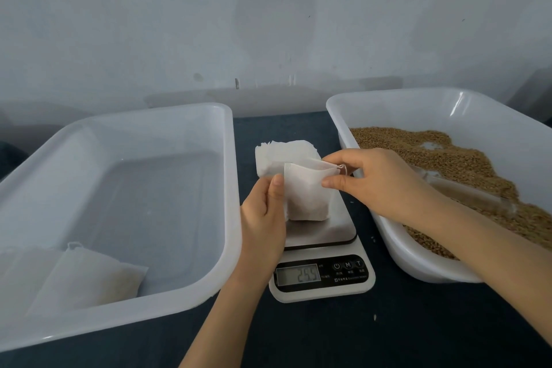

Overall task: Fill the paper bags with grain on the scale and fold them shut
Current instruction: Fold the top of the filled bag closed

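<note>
A white paper bag with grain in its lower part stands upright on the steel plate of a digital scale, whose display reads about 25.5. My left hand grips the bag's left edge, thumb on its front. My right hand pinches the bag's top right corner, near a short drawstring. Behind the scale lies a stack of flat white bags. Brown grain fills the white tub on the right. A clear scoop lies on the grain.
A large white tub stands on the left; filled bags lie in its near left corner. Everything stands on a dark tabletop against a pale wall. A few loose grains lie on the table by the scale.
</note>
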`<state>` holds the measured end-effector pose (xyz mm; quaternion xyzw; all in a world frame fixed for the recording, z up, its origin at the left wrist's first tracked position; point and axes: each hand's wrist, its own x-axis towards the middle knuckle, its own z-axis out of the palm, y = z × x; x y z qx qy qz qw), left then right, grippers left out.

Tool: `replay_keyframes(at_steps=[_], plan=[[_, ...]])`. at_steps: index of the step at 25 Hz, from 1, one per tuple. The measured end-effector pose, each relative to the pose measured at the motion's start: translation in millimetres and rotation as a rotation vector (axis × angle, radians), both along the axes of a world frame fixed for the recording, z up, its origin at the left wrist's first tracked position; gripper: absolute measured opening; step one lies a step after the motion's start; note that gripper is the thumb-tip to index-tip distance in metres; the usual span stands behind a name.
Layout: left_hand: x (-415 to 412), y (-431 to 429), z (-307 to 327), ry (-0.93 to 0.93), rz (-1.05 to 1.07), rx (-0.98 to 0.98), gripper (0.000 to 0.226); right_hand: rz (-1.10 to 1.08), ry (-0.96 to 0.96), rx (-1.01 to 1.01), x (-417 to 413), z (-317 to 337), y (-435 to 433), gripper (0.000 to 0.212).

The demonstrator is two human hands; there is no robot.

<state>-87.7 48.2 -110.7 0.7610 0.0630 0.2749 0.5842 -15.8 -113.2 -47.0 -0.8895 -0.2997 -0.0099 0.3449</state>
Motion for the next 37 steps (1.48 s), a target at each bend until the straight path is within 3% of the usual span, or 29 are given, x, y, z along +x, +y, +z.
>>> replay_keyframes(at_steps=[4, 8, 12, 15, 25, 28, 32, 34, 37], plan=[[1.0, -1.5, 0.2, 0.059, -0.062, -0.061, 0.013, -0.002, 0.045, -0.022, -1.7, 2.2, 1.3, 0.023], [1.6, -3.1, -0.2, 0.079, -0.039, -0.024, 0.013, -0.034, 0.044, -0.129, -3.9, 0.9, 5.3, 0.022], [1.0, -2.5, 1.9, 0.088, 0.008, -0.015, 0.011, -0.081, -0.014, -0.171, -1.2, -1.6, 5.7, 0.035], [-1.9, -5.1, 7.5, 0.031, -0.018, -0.054, 0.016, -0.076, 0.015, -0.067, 0.0, 2.1, 6.0, 0.018], [-32.6, -23.9, 41.3, 0.017, -0.029, -0.165, 0.024, 0.021, 0.078, 0.370, -6.1, 16.5, 3.5, 0.011], [-50.0, -14.4, 61.7, 0.062, 0.035, -0.031, 0.024, 0.114, 0.087, 0.412, -14.4, 22.3, 5.4, 0.012], [-74.9, 12.2, 80.5, 0.194, 0.004, 0.192, 0.012, 0.215, 0.063, 0.221, -25.0, 21.2, 7.7, 0.020], [-79.1, 18.7, 85.5, 0.284, -0.065, 0.243, 0.017, 0.287, 0.101, 0.206, -31.1, 21.7, 11.6, 0.008], [-79.0, 25.9, 96.6, 0.328, -0.092, 0.209, 0.008, 0.324, 0.100, 0.194, -34.7, 22.2, 14.4, 0.015]])
